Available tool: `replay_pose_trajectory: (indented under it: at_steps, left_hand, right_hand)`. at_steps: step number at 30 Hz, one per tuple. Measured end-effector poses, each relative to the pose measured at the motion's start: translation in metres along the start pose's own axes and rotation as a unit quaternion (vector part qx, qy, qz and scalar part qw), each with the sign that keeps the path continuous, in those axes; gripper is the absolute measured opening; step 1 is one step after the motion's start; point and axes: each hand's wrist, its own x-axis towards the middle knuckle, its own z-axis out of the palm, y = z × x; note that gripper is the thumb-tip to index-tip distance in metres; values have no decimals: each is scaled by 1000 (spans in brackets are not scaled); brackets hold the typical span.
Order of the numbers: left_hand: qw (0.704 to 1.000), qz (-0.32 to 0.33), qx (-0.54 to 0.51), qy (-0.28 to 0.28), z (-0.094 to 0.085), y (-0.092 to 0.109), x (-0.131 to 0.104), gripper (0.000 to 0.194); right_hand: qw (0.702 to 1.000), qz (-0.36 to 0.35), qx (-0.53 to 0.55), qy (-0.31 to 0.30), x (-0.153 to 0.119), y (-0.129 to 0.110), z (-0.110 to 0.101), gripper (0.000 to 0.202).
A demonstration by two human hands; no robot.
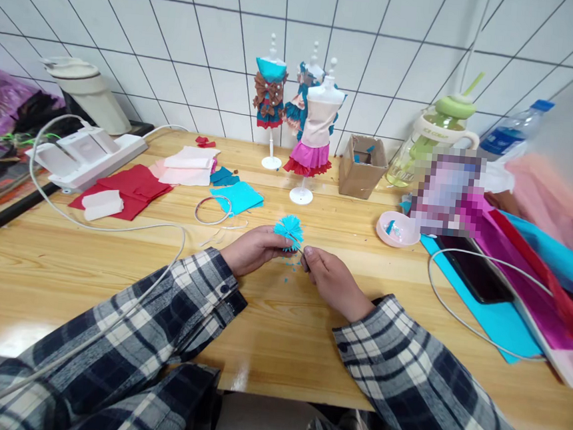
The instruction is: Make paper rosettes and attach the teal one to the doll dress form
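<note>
Between the thumb and fingers of my left hand (253, 249) is a bright blue crepe-paper flower (289, 227) with a fringed, jagged edge. My right hand (337, 283) is closed around the dark handles of small scissors (304, 260), mostly hidden by the fingers. Their thin blades reach the flower's lower edge. Tiny blue paper scraps (288, 269) lie on the table beneath. Close to my left hand are a blue paper stack (240, 199) and a ring-shaped roll of tape (213, 210).
Three small dress-form stands, including a pink-skirted one (319, 124), stand at the back. A cardboard box (363, 168) and pink bowl (398, 230) sit to the right. Phone (477, 268) and coloured paper lie far right. Red paper (128, 188), a power strip (89, 151) and a cable occupy the left.
</note>
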Motion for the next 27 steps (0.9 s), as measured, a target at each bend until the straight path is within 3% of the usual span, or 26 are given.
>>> replay_pose_trajectory:
  at_steps: [8,13,20,23,27]
  left_hand:
    - [1000,-2,-7,18,0,1,-1,14]
    - [998,4,-23,53,4,3,-1,14]
    - [999,11,8,47,6,-1,-1,20]
    - [999,11,-4,51,5,-1,-2,19]
    - [998,10,-21,52,5,1,-2,18]
  right_hand:
    - [1000,2,6,-2,0,-1,-1,42]
    - [998,30,41,22,-2,-4,-1,45]
    - [990,80,97,63,-1,-9,-5,44]
    - [984,105,139,46,-2,-9,-2,44]
    - [984,90,150,-8,-5,-7,5,39]
